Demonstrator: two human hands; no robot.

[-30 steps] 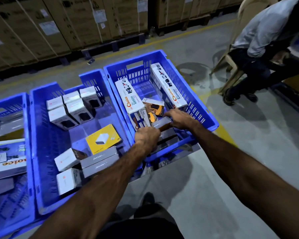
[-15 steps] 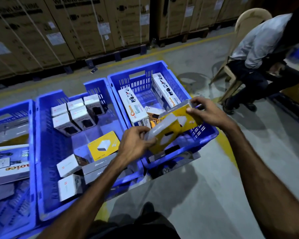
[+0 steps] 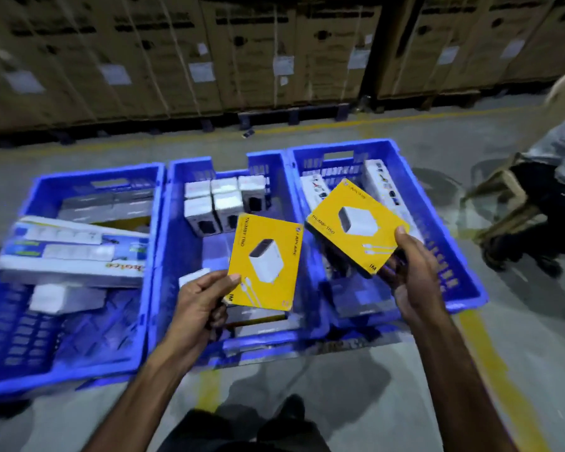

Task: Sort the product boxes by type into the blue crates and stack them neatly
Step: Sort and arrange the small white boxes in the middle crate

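Both yellow boxes have just come up out of the right crate [image 3: 463, 282]. The left hand [image 3: 199, 298] grips one yellow box [image 3: 265, 261] over the middle crate [image 3: 163, 256]; the right hand [image 3: 411, 275] grips another yellow box [image 3: 356, 223], ready for sorting.

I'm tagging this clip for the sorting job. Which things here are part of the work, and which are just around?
Part of the job:
left hand with a yellow box
right hand with a second yellow box
left crate, middle crate, right crate
white boxes
long boxes

Just around:
cardboard cartons
seated person
chair
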